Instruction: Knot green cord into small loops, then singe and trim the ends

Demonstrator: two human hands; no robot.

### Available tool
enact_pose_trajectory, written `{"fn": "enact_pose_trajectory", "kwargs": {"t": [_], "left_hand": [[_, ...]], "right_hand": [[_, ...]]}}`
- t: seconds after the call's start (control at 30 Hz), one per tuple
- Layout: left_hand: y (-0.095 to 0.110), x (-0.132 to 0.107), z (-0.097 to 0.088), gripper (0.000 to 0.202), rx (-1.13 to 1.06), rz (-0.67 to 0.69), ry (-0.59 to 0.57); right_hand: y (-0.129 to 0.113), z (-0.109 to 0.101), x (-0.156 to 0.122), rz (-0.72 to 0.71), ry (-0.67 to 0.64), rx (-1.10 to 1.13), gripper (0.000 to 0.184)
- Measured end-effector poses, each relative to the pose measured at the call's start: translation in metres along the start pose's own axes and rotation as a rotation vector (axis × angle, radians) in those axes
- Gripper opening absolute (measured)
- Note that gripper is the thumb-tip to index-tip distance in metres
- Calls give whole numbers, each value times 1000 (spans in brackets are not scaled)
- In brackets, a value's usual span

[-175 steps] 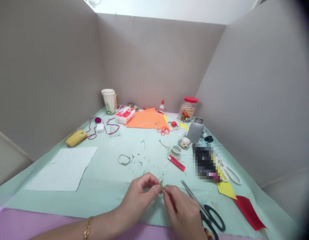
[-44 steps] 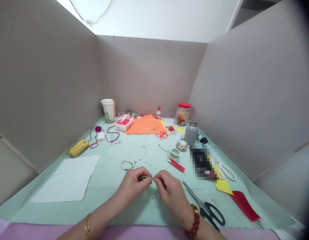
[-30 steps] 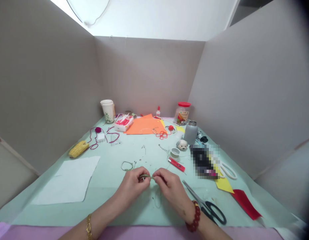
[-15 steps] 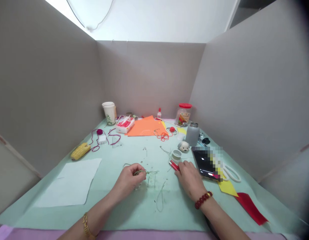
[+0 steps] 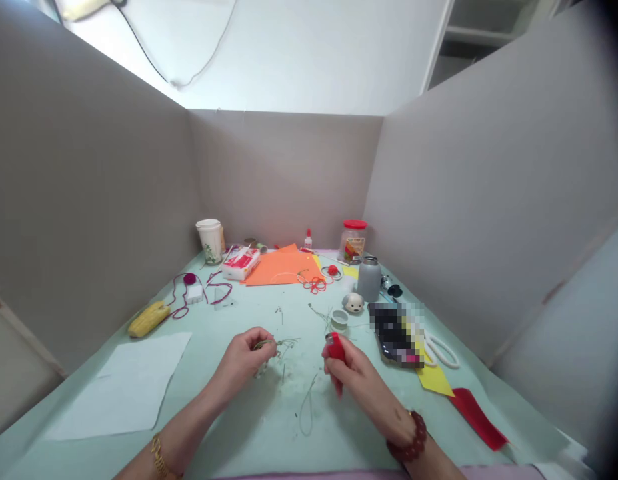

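My left hand (image 5: pixel 245 357) pinches a small green cord piece (image 5: pixel 269 345) just above the pale green table cover (image 5: pixel 239 427); loose cord ends trail to its right. My right hand (image 5: pixel 349 372) is closed round a red lighter (image 5: pixel 335 348), held upright a little to the right of the cord. A thin cord loop (image 5: pixel 307 403) lies on the cover between my forearms.
Nearby lie a white paper sheet (image 5: pixel 119 387), a corn cob (image 5: pixel 149 318), a small tape roll (image 5: pixel 339 319), a grey bottle (image 5: pixel 369 279), a blurred dark item (image 5: pixel 393 330), white scissors (image 5: pixel 441 350), orange paper (image 5: pixel 281 265), a cup (image 5: pixel 211 241) and a red-lidded jar (image 5: pixel 353 240). Grey partition walls enclose three sides.
My right hand let go of the cord, reached right to the red lighter by the tape roll, picked it up and brought it back toward my left hand, which kept the cord.
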State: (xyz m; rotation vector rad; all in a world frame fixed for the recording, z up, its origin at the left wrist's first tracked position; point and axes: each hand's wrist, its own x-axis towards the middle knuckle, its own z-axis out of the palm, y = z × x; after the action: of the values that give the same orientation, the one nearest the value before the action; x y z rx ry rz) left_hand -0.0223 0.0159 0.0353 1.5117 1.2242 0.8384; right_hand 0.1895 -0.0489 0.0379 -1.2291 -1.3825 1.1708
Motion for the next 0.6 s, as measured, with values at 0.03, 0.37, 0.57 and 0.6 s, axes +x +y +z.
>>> {"fn": "enact_pose_trajectory", "kwargs": {"t": [0.03, 0.37, 0.57, 0.6], "left_hand": [[4, 0, 0, 17, 6, 9, -2], [27, 11, 16, 14, 68, 106, -151], [23, 10, 20, 12, 47, 136, -136], [24, 10, 21, 12, 44, 138, -138]], "right_hand": [[-1, 0, -1, 29, -1, 26, 14], [5, 9, 1, 485, 120, 169, 61], [8, 26, 0, 510, 71, 246, 56], [9, 28, 0, 509, 60, 258, 56]]}}
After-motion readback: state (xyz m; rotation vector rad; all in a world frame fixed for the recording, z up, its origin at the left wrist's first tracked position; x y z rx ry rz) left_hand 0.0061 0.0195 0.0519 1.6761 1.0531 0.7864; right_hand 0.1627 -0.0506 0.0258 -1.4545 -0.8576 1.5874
